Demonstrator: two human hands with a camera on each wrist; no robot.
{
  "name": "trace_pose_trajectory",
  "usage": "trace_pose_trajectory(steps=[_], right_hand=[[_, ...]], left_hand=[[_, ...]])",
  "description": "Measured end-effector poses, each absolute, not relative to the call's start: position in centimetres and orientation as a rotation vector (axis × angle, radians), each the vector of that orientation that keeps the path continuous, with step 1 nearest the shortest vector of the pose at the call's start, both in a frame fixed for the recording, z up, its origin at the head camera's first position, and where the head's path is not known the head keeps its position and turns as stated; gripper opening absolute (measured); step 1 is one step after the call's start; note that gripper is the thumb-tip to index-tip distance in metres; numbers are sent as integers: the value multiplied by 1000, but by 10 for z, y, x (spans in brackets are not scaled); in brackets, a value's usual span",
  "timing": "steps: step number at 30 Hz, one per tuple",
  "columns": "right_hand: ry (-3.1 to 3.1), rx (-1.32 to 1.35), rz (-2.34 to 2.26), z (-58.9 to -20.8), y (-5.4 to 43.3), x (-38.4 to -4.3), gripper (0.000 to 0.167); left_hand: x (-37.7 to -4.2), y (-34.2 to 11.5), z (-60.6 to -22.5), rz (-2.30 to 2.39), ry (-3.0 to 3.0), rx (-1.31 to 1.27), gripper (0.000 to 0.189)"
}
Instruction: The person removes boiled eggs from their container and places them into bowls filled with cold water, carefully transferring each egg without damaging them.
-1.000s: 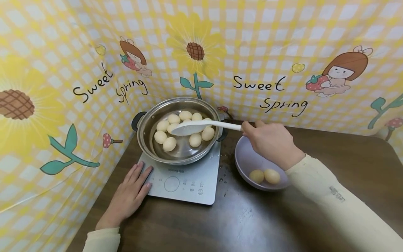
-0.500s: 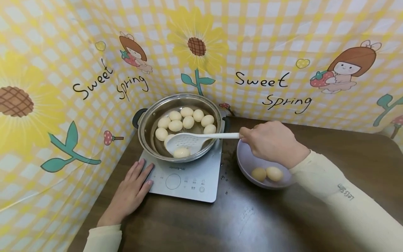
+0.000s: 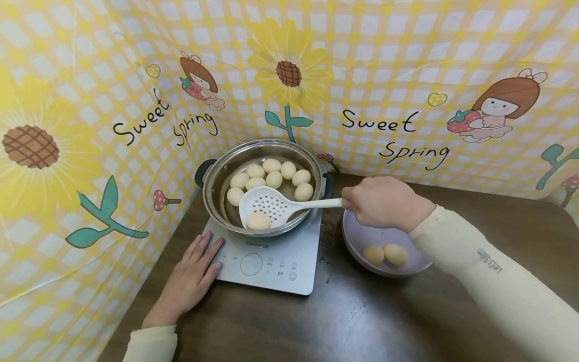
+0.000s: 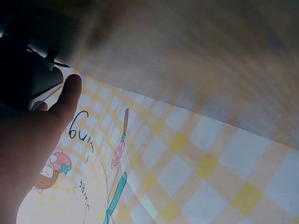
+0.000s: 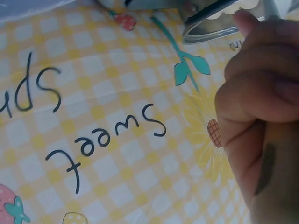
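My right hand (image 3: 384,203) grips the handle of a white slotted spoon (image 3: 280,203) over a steel pot (image 3: 282,149). One pale egg (image 3: 259,221) sits in the spoon's bowl, near the pot's front rim. Several other eggs (image 3: 273,179) lie in shallow liquid at the back of the pot. My left hand (image 3: 192,271) rests with extended fingers on the left edge of a silver induction cooker (image 3: 282,279), which bears the pot. In the right wrist view, curled fingers (image 5: 252,98) hide most of the spoon handle.
A lilac bowl (image 3: 355,236) with two browner eggs (image 3: 395,255) stands right of the cooker, beneath my right forearm. Water drops (image 3: 322,260) dot the dark wooden table (image 3: 353,322). A yellow checked sheet (image 3: 371,55) covers the walls behind and to the left.
The spoon has moved down to the pot's front and tipped its face upward; an egg from there now sits in it. My left hand stays on the cooker's edge.
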State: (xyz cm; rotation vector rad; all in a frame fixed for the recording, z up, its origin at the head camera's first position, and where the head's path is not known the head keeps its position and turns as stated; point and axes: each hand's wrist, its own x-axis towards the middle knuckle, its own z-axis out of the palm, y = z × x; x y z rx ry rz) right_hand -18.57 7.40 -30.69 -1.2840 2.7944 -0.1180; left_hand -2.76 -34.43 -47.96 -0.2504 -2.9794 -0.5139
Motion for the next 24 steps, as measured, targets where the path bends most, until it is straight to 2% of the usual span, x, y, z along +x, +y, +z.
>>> trace_pose_trajectory(steps=[10, 24], right_hand=[[2578, -1068, -246, -301, 69, -193, 23], [2478, -978, -257, -303, 74, -213, 30]], left_hand=[[-27, -344, -479, -541, -2958, -277, 52], [-26, -344, -479, -525, -2983, -239, 53]])
